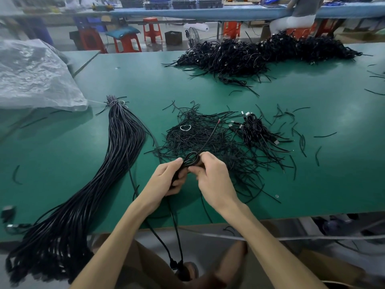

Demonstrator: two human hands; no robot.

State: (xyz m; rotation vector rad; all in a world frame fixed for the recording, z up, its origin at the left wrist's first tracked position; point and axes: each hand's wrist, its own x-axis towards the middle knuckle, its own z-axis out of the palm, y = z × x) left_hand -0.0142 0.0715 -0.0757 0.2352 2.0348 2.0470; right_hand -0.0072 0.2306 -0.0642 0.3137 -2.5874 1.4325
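Note:
Both hands meet over the green table (312, 195) near its front edge. My left hand (166, 180) grips a coiled black cable (190, 159), whose loop pokes up between the hands. My right hand (210, 174) pinches the same coil from the right. One end of the cable runs up past the loop to a reddish tip (218, 121). Two strands of it hang down off the table edge to plugs (177, 265) near my lap.
A long tied bundle of black cables (116, 153) lies on the left and droops off the edge. Loose black ties (208, 138) are heaped ahead, coiled cables (256, 128) right of them, a large pile (260, 53) at the back. A plastic bag (31, 76) sits far left.

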